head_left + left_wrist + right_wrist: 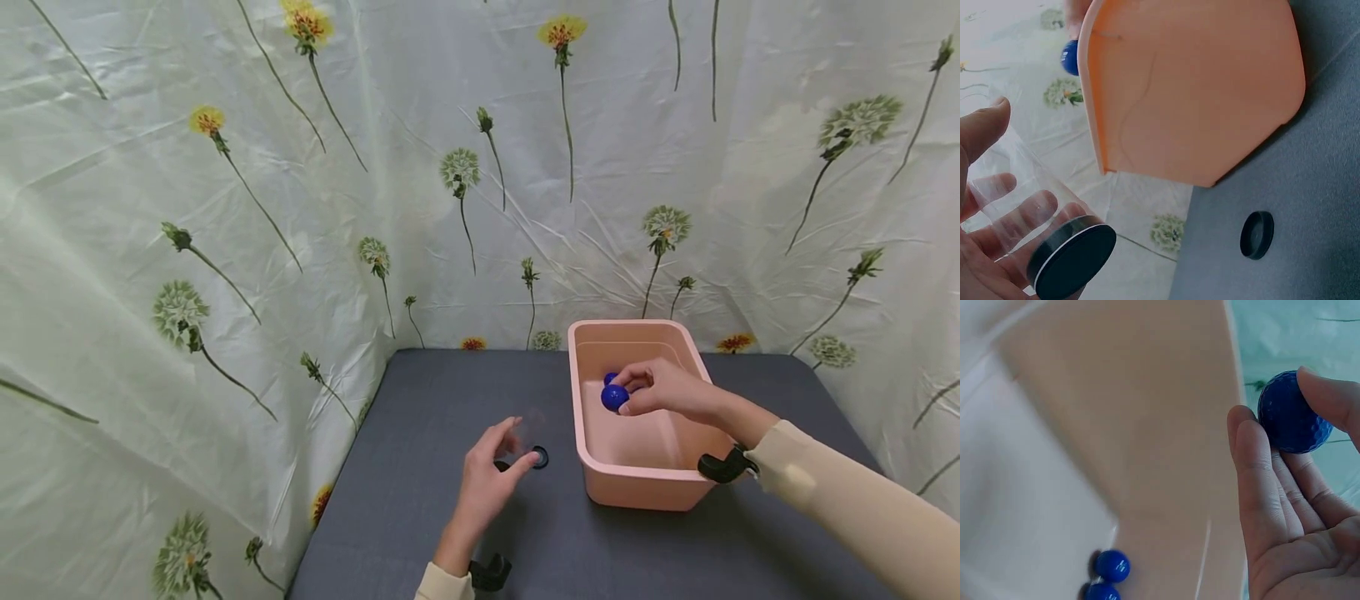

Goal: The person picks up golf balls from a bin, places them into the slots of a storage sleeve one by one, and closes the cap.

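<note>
Dimpled dark blue ball (1292,412) pinched at fingertips above pink tub (600,483), clear plastic tube (1035,212) with black end cap held tilted, loose black cap (1257,234) flat on desk

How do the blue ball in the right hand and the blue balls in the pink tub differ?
The held ball is pinched by the right hand above the pink tub; the loose balls rest on its floor, touching. The held ball shows dimples; the loose balls look smooth. All are blue.

Cream sleeves (862,500), black wrist mounts (723,465), bare hands.
</note>
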### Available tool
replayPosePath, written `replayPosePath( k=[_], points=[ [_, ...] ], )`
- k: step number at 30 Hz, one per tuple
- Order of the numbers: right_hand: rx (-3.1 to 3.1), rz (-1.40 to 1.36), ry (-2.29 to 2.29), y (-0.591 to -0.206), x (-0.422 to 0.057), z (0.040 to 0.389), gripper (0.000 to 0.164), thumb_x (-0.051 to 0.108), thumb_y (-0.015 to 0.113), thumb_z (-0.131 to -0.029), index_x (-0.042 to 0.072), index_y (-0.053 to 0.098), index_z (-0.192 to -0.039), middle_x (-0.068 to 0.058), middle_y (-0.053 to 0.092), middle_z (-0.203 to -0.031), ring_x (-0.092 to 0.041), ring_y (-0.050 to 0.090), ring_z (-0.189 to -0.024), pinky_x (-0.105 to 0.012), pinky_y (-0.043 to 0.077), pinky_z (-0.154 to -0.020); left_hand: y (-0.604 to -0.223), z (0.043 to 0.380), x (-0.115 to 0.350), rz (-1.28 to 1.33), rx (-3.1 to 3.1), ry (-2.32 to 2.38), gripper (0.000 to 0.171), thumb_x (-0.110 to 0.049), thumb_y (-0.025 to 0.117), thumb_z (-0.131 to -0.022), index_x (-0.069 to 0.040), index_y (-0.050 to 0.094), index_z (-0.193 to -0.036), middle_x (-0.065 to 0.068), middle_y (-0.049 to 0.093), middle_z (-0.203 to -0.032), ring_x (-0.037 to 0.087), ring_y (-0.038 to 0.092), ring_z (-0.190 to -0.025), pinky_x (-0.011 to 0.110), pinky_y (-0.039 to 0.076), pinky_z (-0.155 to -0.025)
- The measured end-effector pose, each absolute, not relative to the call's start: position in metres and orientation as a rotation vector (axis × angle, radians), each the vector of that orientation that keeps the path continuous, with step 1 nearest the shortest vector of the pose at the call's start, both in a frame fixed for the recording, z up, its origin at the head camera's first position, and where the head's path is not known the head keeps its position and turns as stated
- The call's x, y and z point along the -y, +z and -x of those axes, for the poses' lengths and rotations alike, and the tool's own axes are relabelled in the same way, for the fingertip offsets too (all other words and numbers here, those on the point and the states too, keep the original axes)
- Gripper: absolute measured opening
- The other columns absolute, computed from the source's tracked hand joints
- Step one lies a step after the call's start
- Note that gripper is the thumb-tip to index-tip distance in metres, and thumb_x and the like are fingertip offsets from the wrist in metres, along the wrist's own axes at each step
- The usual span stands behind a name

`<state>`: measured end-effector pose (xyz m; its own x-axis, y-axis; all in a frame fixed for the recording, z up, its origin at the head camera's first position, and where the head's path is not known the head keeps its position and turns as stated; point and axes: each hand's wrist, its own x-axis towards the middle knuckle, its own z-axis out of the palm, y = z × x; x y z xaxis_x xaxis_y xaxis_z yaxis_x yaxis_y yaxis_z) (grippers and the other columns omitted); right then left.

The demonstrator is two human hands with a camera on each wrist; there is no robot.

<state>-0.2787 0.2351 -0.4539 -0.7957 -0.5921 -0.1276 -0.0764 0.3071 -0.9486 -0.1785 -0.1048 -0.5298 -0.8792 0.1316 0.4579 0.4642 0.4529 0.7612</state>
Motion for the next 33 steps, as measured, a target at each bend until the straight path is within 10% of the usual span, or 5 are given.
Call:
replayPosePath(
  k=[14,23,33],
  points=[
    [-2.021,0.595,-1.592,-0.449,-0.207,0.248,0.038,0.011,0.079,-0.087,-0.001,0.063,-0.12,-0.019,0.068,-0.114,-0.038,0.064,-0.106,-0.041,0.056,-0.085,-0.518,0.171,0.096,0.635,2.394,-1.325,0.058,-0.038,0.078,-0.088,-0.022,0.057,-0.14,-0.005,0.058,-0.093,0.013,0.062,-0.08,0.036,0.056,-0.073],
    [-2.009,0.587,-1.64,-0.446,-0.194,0.236,0.047,0.012,0.08,-0.087,0.007,0.064,-0.13,-0.019,0.046,-0.146,-0.037,0.058,-0.117,-0.041,0.055,-0.087,-0.515,0.166,0.093,0.678,2.436,-1.257,0.061,-0.043,0.077,-0.087,-0.023,0.057,-0.141,-0.007,0.057,-0.092,0.011,0.061,-0.08,0.026,0.052,-0.068],
    [-1.914,0.668,-1.675,-0.451,-0.184,0.234,0.044,0.006,0.076,-0.089,-0.002,0.061,-0.13,-0.019,0.058,-0.13,-0.036,0.061,-0.111,-0.041,0.054,-0.09,-0.513,0.161,0.093,0.675,2.452,-1.276,0.057,-0.046,0.077,-0.086,-0.022,0.06,-0.134,-0.009,0.062,-0.096,0.012,0.063,-0.078,0.024,0.052,-0.067]
  ],
)
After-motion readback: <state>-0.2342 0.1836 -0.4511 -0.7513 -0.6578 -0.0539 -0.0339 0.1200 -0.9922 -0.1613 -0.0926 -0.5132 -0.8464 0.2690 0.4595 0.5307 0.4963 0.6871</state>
